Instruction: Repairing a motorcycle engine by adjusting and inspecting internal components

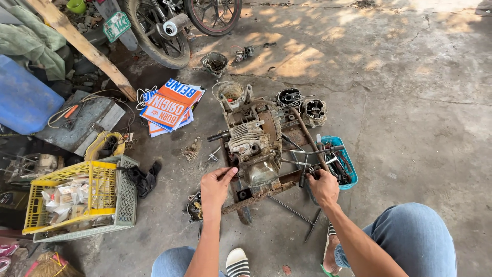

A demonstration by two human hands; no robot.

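The left hand [215, 185] is seen with its fingers [228, 173] drawn together, the thumb and forefinger pinched on a small dark part at the near left edge of the engine block [253, 138]. What that part is cannot be told. The wrist is bent slightly, palm turned down, and the forearm runs up from the near edge of the view between the knees.

The right hand [324, 186] is closed in a loose fist around the near end of a metal T-handle tool [313, 152], just beside the blue tray [348, 159]. The fingers are curled under and mostly hidden by the back of the hand; the exact grip cannot be seen. The right forearm is extended diagonally from the near right, over the jeans-clad knee.

The engine block is set on a rusty metal frame [259, 197] on the concrete floor [410, 102], in the middle of the scene, directly beyond both hands. Two round engine parts [302, 105] lie at its far right. The blue tray holds assorted tools.

To the left, a yellow crate [66, 197] is nested in a grey basket, with printed cards [171, 105] farther off. A motorcycle wheel [154, 31] is noted at the far left.
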